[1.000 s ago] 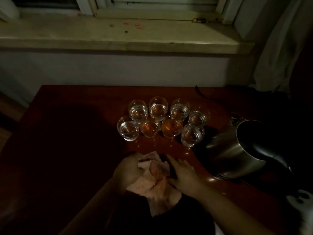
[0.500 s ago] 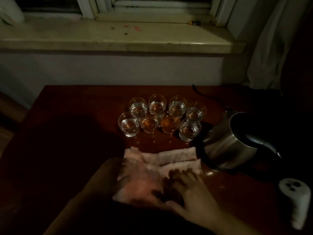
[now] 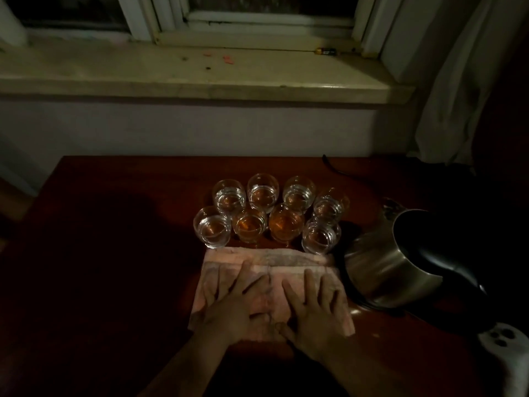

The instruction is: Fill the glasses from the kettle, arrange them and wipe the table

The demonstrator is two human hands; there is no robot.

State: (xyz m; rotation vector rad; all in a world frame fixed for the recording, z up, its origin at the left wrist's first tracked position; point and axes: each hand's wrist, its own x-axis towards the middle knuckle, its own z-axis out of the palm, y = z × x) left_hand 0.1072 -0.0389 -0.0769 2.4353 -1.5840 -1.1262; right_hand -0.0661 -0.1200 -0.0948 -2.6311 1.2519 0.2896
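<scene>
A pink cloth (image 3: 289,262) lies spread flat on the dark red counter (image 3: 114,253), its far edge just in front of the glasses and its right edge close beside the kettle. Both hands press down on it side by side. The left hand (image 3: 232,305) lies palm down with fingers straight and fanned out, a wide, flat grip that curls round nothing. The right hand (image 3: 312,308) does the same next to it, fingers stretched toward the glasses.

Eight small glasses (image 3: 272,213) stand upright in two rows of four, packed so close that neighbours seem to touch. All hold liquid; the two in the middle of the near row look amber, the others clear.

To the right stands the steel kettle (image 3: 383,267), its lid open and the dark handle on its right side. A black cord (image 3: 335,167) trails across the counter behind it. Beyond the counter a pale windowsill (image 3: 200,73) runs under the window, with a light curtain (image 3: 452,81) hanging at the right.
</scene>
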